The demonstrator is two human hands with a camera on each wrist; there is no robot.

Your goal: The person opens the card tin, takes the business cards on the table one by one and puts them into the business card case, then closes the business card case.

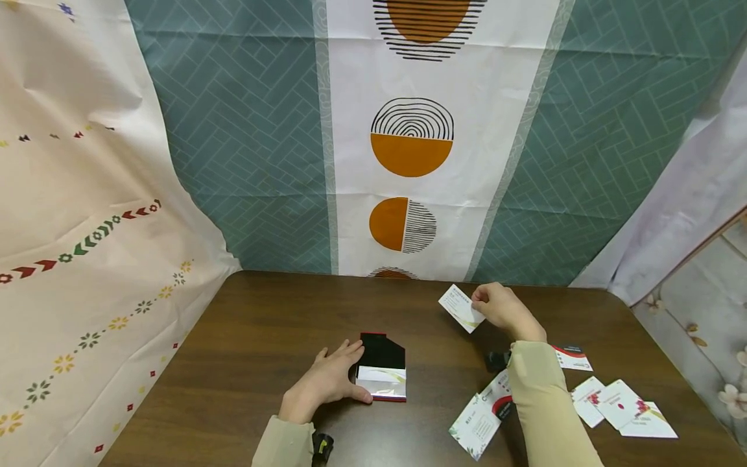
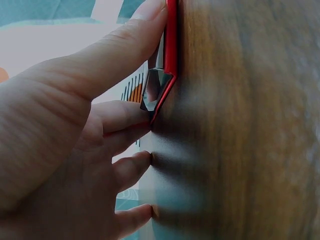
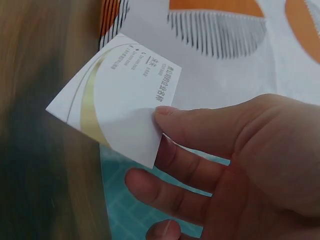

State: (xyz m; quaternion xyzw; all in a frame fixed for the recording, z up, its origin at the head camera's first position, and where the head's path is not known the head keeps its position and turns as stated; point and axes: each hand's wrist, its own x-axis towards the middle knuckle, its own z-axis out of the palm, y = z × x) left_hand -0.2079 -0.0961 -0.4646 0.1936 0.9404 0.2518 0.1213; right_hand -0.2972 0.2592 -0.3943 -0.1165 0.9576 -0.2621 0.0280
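A black card holder with red edges lies unfolded on the table, and white cards show in its lower half. Along its left side rests my left hand, fingers spread and fairly straight. In the left wrist view, the thumb touches the holder's red edge, and other fingertips reach the tabletop. Farther back and right, my right hand pinches a white business card by one end, between thumb and fingers. A gold-green curve and printed text mark this card in the right wrist view.
Two overlapping business cards lie near the right forearm, which partly covers one. Beyond the forearm are a red-and-dark card and several white floral cards. A patterned curtain hangs at the table's back edge.
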